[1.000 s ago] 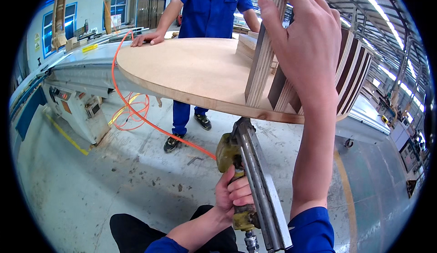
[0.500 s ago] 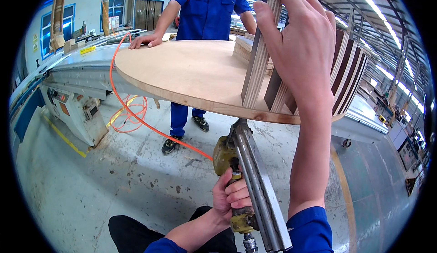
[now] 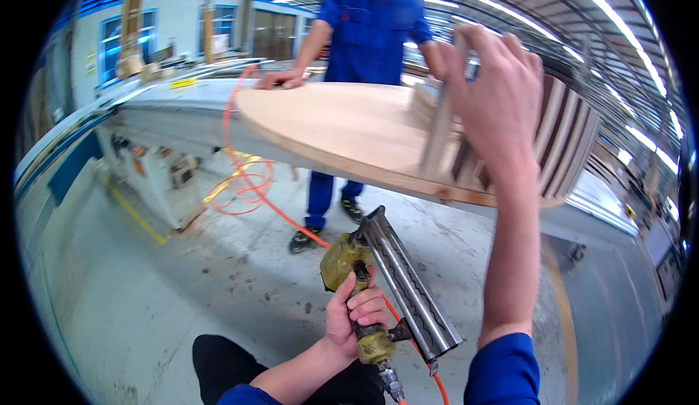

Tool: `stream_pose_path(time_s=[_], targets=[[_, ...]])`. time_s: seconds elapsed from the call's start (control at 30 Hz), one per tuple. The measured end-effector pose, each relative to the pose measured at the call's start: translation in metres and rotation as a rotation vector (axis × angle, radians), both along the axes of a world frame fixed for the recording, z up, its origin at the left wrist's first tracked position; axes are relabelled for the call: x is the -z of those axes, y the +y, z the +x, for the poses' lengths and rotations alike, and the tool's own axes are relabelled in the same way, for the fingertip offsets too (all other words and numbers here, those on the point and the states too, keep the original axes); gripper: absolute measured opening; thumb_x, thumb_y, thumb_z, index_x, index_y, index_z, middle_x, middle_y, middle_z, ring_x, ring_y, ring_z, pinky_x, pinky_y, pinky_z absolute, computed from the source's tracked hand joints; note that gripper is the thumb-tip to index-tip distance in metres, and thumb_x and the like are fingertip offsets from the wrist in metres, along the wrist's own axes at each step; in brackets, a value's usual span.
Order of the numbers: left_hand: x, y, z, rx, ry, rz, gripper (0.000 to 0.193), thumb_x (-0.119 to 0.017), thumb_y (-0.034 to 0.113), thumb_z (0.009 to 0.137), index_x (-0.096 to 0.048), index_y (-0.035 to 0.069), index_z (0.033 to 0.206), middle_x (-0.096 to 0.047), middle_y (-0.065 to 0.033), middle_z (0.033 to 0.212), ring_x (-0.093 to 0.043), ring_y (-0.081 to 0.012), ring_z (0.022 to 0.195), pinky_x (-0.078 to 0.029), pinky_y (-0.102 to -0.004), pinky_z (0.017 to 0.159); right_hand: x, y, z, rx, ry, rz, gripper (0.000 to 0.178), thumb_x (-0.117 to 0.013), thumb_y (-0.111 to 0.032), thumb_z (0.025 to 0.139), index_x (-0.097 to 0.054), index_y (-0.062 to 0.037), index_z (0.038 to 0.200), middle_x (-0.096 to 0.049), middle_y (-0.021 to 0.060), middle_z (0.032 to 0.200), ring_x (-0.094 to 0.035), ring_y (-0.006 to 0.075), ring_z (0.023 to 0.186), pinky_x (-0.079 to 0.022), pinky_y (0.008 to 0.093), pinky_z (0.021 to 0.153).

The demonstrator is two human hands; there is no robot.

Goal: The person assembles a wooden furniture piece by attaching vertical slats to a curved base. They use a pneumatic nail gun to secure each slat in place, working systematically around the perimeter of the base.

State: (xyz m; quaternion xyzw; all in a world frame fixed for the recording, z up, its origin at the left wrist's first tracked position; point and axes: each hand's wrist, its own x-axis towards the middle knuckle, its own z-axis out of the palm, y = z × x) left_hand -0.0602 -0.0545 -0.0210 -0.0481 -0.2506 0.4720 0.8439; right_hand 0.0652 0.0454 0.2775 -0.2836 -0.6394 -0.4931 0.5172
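My left hand (image 3: 351, 314) is wrapped round the grip of a yellow-green pneumatic nail gun (image 3: 335, 263) with a long metal magazine. The gun's nose is below and apart from the edge of a large round wooden board (image 3: 328, 117). Up at the right, my right hand (image 3: 502, 92) grips the top of an upright plywood strip (image 3: 438, 135) standing on the board near its front edge. Motion blurs these fingers a little. Right of that hand stand several more upright plywood strips (image 3: 561, 132), dark-faced with pale edges, partly hidden by my wrist.
Across the board a person in blue workwear (image 3: 368, 33) rests one hand on it. An orange air hose (image 3: 291, 219) runs from coils on the floor to the gun. A long machine table (image 3: 167, 117) lies behind at the left, with a control box (image 3: 164, 186) below.
The nail gun has dropped away from the underside of the board's edge, in my left hand. My right hand stays on the plywood strip. The whole view has shifted, moving the board rightward.
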Motion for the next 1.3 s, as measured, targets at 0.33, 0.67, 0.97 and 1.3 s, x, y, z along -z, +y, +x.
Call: stream_pose_path(time_s=[0.33, 0.67, 0.97, 1.3], targets=[[-0.051, -0.024, -0.18, -1.129, 0.92, 0.077, 0.019, -0.056, 0.017, 0.103, -0.053, 0.002, 0.114, -0.048, -0.0003, 0.076, -0.049, -0.0108, 0.063, -0.047, -0.0304, 0.059, 0.086, -0.02, 0.041, 0.277, -0.112, -0.208, 0.092, -0.067, -0.071, 0.085, -0.041, -0.0218, 0.158, -0.03, 0.0128, 0.166, -0.016, 0.036, 0.157, -0.012, 0.0513, 0.128], [-0.155, 0.036, -0.327, -2.372, 2.691, 0.174, 0.052, -0.074, 0.004, 0.078, -0.06, 0.002, 0.129, -0.07, -0.0213, 0.096, -0.066, -0.0449, 0.09, -0.053, -0.0482, 0.075, 0.116, -0.016, 0.052, 0.249, 0.002, -0.235, 0.079, -0.067, -0.059, 0.092, -0.041, -0.024, 0.158, -0.022, 0.0127, 0.17, -0.011, 0.036, 0.159, -0.01, 0.0557, 0.127], [-0.193, 0.176, -0.45, -2.531, 3.222, 0.361, 0.054, -0.06, -0.001, 0.087, -0.064, 0.023, 0.134, -0.07, -0.0023, 0.105, -0.065, -0.0214, 0.107, -0.041, -0.0426, 0.092, 0.13, -0.013, 0.039, 0.251, 0.123, -0.208, 0.089, -0.063, -0.069, 0.089, -0.038, -0.0197, 0.159, -0.024, 0.0131, 0.169, -0.012, 0.0355, 0.158, -0.011, 0.0565, 0.127], [-0.208, 0.295, -0.522, -2.185, 3.343, 0.459, 0.044, -0.057, 0.004, 0.091, -0.068, 0.026, 0.127, -0.07, -0.0008, 0.113, -0.063, -0.0216, 0.115, -0.039, -0.0517, 0.095, 0.136, -0.015, 0.032, 0.132, 0.263, -0.266, 0.091, -0.062, -0.063, 0.093, -0.032, -0.0101, 0.161, -0.021, 0.0195, 0.169, -0.012, 0.0388, 0.158, -0.011, 0.0537, 0.126]])
